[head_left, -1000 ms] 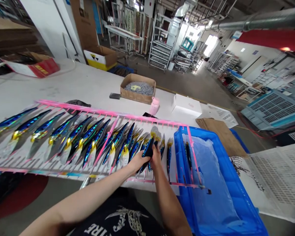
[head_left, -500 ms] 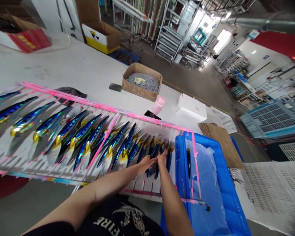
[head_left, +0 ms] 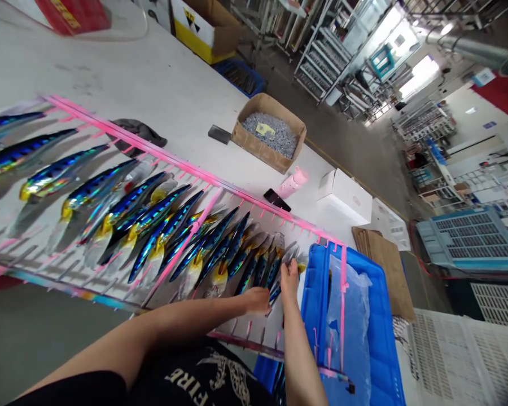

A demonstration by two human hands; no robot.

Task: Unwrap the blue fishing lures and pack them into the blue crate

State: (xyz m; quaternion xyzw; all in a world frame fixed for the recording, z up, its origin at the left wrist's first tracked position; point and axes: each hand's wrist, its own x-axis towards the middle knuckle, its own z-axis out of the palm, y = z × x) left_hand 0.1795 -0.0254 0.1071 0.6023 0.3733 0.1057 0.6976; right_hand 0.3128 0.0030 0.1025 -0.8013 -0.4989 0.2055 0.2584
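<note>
A long pink rack (head_left: 182,167) lies across the white table (head_left: 110,73) with several shiny blue and gold fish lures (head_left: 152,217) resting on it. My left hand (head_left: 257,299) is closed on the lower ends of the lures near the rack's right end. My right hand (head_left: 288,277) is just right of it, fingers pinched on the rightmost lures (head_left: 275,270). A blue crate (head_left: 379,316) lined with clear plastic stands right of both hands, under the rack's right end.
A cardboard box (head_left: 268,132) of small grey parts, a pink bottle (head_left: 293,181), a black phone (head_left: 276,199) and a white box (head_left: 347,194) sit beyond the rack. Brown cardboard sheets (head_left: 385,265) lie right of the crate. Metal shelving stands on the floor behind.
My view has tilted and swung left. Both hands have slid lower on the rightmost lures, the left hand dropping to their bottom ends.
</note>
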